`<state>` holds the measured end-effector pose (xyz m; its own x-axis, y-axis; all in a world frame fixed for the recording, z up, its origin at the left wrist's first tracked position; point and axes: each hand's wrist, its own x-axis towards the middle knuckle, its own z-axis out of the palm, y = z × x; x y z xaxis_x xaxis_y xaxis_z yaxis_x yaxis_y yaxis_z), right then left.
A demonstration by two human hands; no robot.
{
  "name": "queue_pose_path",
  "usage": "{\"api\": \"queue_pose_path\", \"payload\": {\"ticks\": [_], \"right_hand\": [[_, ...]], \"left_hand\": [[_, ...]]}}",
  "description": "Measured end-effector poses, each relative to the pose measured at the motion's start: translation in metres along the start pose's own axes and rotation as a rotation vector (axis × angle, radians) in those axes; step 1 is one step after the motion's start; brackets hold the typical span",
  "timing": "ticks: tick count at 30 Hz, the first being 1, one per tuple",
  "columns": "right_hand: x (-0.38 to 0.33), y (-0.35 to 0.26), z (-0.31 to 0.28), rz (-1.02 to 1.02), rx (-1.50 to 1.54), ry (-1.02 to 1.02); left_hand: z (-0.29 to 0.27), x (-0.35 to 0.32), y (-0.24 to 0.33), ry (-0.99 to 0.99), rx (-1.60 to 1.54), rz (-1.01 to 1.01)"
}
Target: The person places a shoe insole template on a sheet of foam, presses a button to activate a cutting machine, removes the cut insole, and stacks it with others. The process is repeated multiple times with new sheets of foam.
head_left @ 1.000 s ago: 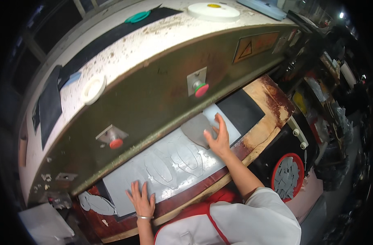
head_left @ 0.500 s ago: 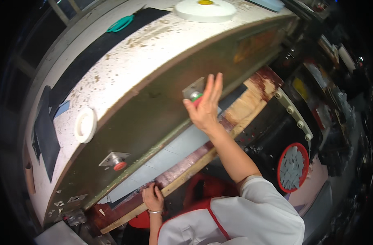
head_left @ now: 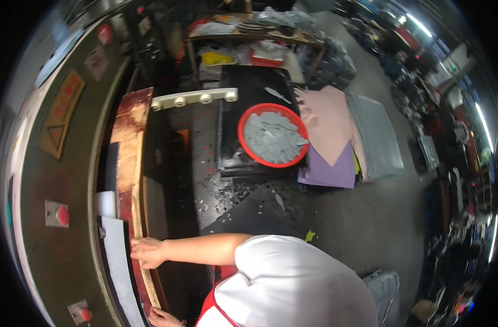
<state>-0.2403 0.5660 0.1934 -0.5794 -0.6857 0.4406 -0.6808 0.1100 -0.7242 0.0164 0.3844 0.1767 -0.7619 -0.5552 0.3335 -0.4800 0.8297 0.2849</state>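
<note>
My right hand (head_left: pixel 147 252) lies flat on the long wooden board (head_left: pixel 130 174) at the front of the green press, its fingertips at the edge of the pale grey sheet (head_left: pixel 115 261) lying on the press bed. It holds nothing. My left hand (head_left: pixel 162 316) rests on the same board at the bottom edge of the picture, partly cut off, fingers spread. A red push button (head_left: pixel 62 215) sits on the press face left of my right hand, and a second red button (head_left: pixel 85 314) is lower down.
To my right a red round basin (head_left: pixel 272 135) full of grey cut pieces stands on a black table (head_left: pixel 243 82). Pink (head_left: pixel 325 122), purple (head_left: pixel 328 169) and grey sheets (head_left: pixel 374 136) are stacked on the floor. A cluttered bench (head_left: pixel 249 27) stands beyond.
My head has turned to the right, so the press now fills the left side. My right hand came down from the red button to the board; my left hand stayed on the board.
</note>
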Motion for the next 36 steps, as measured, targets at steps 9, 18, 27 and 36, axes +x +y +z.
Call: {"api": "queue_pose_path", "payload": {"ticks": [9,18,27,36], "right_hand": [[-0.071,-0.037,-0.046,0.067,-0.227,0.026],[-0.024,-0.013,-0.123,0.033,-0.308,0.139],[0.003,0.007,-0.117,0.136,-0.315,-0.209],[0.032,0.057,-0.221,0.572,0.988,-0.14]], "left_hand": [[-0.028,-0.078,0.057,0.219,0.111,0.381],[-0.084,-0.093,0.175,-0.141,-0.047,0.056],[-0.052,-0.069,0.193,-0.29,-0.091,0.124],[-0.066,-0.076,0.211,-0.476,-0.003,0.129]]}}
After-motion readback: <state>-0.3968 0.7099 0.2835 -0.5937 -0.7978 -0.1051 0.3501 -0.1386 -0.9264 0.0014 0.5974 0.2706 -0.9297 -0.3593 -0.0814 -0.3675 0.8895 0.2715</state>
